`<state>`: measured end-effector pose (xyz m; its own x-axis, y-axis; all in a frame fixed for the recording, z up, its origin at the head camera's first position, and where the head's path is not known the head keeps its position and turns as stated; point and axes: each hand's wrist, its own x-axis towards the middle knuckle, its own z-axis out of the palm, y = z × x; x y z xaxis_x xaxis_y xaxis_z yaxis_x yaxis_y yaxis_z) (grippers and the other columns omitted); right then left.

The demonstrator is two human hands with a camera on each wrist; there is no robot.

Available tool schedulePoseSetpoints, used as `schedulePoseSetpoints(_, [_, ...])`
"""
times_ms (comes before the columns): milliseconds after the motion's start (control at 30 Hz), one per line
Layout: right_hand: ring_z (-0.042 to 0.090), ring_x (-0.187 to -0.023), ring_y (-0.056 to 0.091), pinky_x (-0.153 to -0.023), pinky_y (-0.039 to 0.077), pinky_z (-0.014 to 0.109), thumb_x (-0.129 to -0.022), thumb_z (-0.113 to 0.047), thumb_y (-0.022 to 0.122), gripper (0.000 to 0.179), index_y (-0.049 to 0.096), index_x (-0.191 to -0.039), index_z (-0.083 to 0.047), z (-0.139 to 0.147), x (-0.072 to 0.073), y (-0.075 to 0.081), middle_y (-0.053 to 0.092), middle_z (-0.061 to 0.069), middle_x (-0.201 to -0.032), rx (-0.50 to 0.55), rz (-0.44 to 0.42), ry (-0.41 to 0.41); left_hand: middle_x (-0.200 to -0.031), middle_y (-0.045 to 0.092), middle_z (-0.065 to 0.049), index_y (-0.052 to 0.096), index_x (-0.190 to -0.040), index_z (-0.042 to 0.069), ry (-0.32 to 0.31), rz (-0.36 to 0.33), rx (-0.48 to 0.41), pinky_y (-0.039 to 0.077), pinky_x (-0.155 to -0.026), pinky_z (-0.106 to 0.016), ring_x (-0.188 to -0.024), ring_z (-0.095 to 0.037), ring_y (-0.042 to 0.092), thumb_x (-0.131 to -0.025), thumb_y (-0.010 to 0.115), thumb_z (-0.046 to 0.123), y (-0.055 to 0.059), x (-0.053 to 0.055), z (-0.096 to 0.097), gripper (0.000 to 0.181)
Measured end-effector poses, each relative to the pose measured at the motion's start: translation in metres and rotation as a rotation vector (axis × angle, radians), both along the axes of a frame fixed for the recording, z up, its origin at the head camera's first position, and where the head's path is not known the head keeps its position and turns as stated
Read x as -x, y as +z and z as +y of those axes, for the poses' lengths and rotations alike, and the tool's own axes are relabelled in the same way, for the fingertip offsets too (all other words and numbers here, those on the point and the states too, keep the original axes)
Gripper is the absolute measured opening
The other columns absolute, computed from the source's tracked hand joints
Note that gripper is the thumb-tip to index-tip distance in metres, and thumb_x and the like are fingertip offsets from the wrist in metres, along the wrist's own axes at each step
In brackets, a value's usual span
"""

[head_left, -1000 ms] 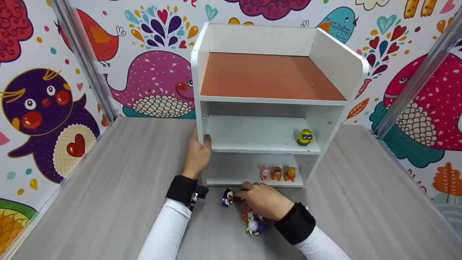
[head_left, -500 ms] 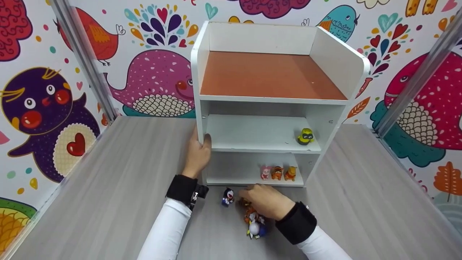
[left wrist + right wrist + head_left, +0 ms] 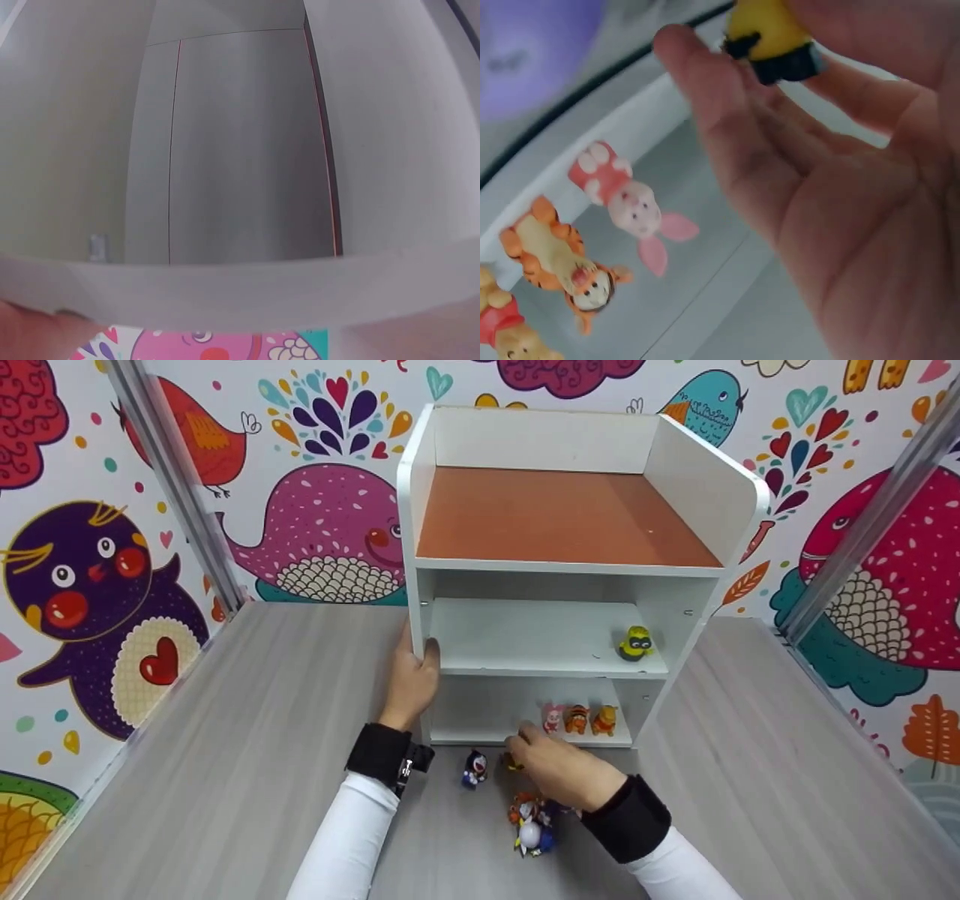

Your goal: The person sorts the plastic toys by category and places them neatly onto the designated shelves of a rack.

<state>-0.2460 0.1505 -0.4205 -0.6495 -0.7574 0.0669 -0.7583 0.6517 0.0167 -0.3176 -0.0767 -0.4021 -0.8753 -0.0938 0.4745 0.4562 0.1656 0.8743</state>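
My left hand (image 3: 409,686) grips the left side panel of a white shelf unit (image 3: 547,672), its thumb on the front edge. Just in front of the bottom shelf, my right hand (image 3: 566,769) pinches a small yellow-and-black toy figurine (image 3: 769,37) between thumb and fingers. Beside that hand, on the bottom shelf, stand a pink piglet figurine (image 3: 634,206), an orange striped tiger figurine (image 3: 559,259) and a yellow bear figurine (image 3: 604,721). A dark-blue and white figurine (image 3: 474,770) is on the floor left of my right hand. Several more figurines (image 3: 531,832) lie clustered below it.
A yellow figurine with dark goggles (image 3: 635,644) stands at the right of the middle shelf. The top shelf (image 3: 555,517) has a brown surface and raised white sides. Cartoon-printed walls (image 3: 330,532) and metal posts (image 3: 180,487) flank the grey wood-look floor (image 3: 300,735).
My right hand has lifted the yellow-and-black figurine off the cluster and moved up towards the bottom shelf. My left hand stays on the side panel.
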Motion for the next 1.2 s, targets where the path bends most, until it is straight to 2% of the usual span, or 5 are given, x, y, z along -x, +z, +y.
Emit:
schedulePoseSetpoints(133, [0.022, -0.079, 0.065, -0.063, 0.059, 0.026, -0.090, 0.001, 0.067, 0.027, 0.061, -0.116, 0.000, 0.007, 0.000, 0.012, 0.061, 0.019, -0.112, 0.104, -0.040, 0.038, -0.160, 0.030, -0.027, 0.022, -0.157, -0.004, 0.001, -0.010, -0.004, 0.019, -0.126, -0.053, -0.151, -0.039, 0.027, -0.100, 0.041, 0.002, -0.001, 0.000, 0.000, 0.061])
schedulePoseSetpoints(367, [0.012, -0.078, 0.059, -0.066, 0.054, 0.021, -0.091, -0.007, 0.071, 0.020, 0.071, -0.111, -0.008, 0.015, 0.000, 0.026, 0.054, 0.009, -0.107, 0.349, -0.129, 0.090, -0.160, 0.032, -0.027, 0.026, -0.156, -0.004, 0.006, 0.000, -0.003, 0.019, -0.126, -0.053, -0.151, -0.039, 0.027, -0.100, 0.042, 0.001, -0.004, 0.000, -0.001, 0.058])
schedulePoseSetpoints(633, [0.019, -0.091, 0.068, -0.074, 0.061, 0.029, -0.083, 0.000, 0.075, 0.026, 0.075, -0.108, -0.009, 0.020, 0.001, 0.035, 0.064, 0.011, -0.110, 0.479, -0.022, 0.087, -0.157, 0.034, -0.030, 0.028, -0.154, -0.007, 0.016, -0.004, -0.012, 0.020, -0.126, -0.055, -0.150, -0.042, 0.028, -0.099, 0.043, 0.000, -0.004, -0.002, -0.003, 0.058])
schedulePoseSetpoints(933, [0.008, -0.066, 0.056, -0.053, 0.047, 0.018, -0.088, 0.002, 0.070, 0.017, 0.077, -0.100, -0.007, 0.027, 0.005, 0.041, 0.069, 0.006, -0.092, 0.753, 0.132, -0.014, -0.159, 0.033, -0.028, 0.026, -0.155, -0.006, 0.011, 0.008, 0.001, 0.019, -0.126, -0.054, -0.150, -0.040, 0.027, -0.099, 0.041, 0.000, -0.003, 0.000, -0.002, 0.058])
schedulePoseSetpoints(1200, [0.022, -0.089, 0.070, -0.077, 0.058, 0.028, -0.086, 0.008, 0.071, 0.046, 0.059, -0.129, 0.002, 0.042, 0.004, 0.056, 0.073, 0.012, -0.106, 0.871, 0.225, -0.149, -0.159, 0.032, -0.028, 0.026, -0.155, -0.005, 0.008, 0.012, -0.004, 0.020, -0.126, -0.054, -0.150, -0.041, 0.028, -0.099, 0.043, 0.000, 0.000, 0.000, 0.000, 0.059])
